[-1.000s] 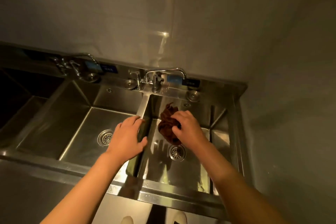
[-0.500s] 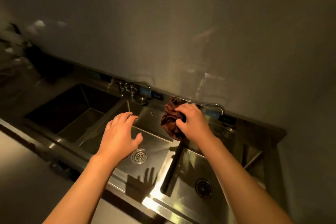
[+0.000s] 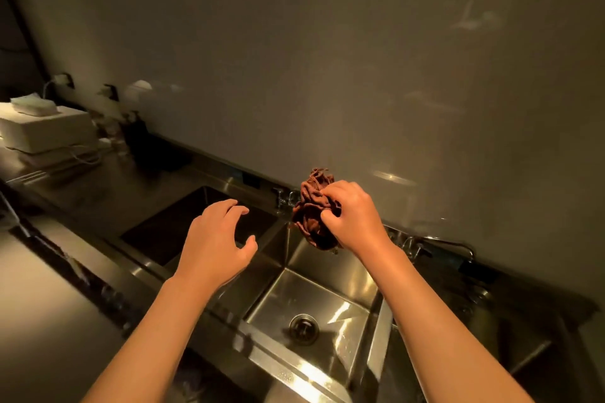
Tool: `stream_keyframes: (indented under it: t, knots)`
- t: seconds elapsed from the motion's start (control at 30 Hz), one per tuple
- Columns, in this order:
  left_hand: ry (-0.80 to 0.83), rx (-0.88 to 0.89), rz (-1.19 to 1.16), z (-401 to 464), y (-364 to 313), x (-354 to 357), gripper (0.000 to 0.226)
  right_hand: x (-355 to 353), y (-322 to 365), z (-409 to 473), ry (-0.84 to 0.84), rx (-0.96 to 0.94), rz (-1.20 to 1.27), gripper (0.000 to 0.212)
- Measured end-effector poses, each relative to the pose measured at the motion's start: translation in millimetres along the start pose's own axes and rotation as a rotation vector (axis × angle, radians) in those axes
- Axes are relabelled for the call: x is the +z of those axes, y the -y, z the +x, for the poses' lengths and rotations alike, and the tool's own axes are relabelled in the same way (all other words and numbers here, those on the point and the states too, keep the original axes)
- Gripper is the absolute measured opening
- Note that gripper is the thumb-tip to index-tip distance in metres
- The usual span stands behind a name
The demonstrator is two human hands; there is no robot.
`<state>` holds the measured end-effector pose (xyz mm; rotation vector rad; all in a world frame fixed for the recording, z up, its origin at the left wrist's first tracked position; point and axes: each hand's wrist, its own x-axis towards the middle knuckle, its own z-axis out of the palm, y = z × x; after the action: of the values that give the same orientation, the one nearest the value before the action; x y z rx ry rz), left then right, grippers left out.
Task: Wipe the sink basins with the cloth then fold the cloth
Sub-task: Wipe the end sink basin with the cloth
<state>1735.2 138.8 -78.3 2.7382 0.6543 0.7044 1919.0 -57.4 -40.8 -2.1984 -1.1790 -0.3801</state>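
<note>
The right hand (image 3: 352, 216) grips the bunched brown cloth (image 3: 312, 211) in the air above the middle sink basin (image 3: 327, 278), while the left hand (image 3: 217, 244) hovers released, fingers loosely spread, holding nothing.

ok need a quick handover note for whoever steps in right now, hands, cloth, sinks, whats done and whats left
Right hand: grips the bunched brown cloth, held in the air above the back edge of the middle basin.
Left hand: open, holds nothing, above the divider beside the left basin.
Done: cannot tell from this view which basins are already wiped.
Left: finish any unwiped basin, then fold the cloth, which is still crumpled.
</note>
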Motion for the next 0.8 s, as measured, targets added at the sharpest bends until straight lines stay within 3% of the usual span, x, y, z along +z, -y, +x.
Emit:
stream_keyframes:
  t: [0.47, 0.8]
  knots:
    - [-0.094, -0.231, -0.053, -40.4, 176.1, -94.4, 0.055, 129.8, 182.7, 76.2, 0.120, -0.210, 0.138, 0.040]
    - [-0.220, -0.385, -0.022, -88.6, 246.9, -139.0, 0.049, 196.7, 278.3, 97.9, 0.230, -0.359, 0.277, 0.041]
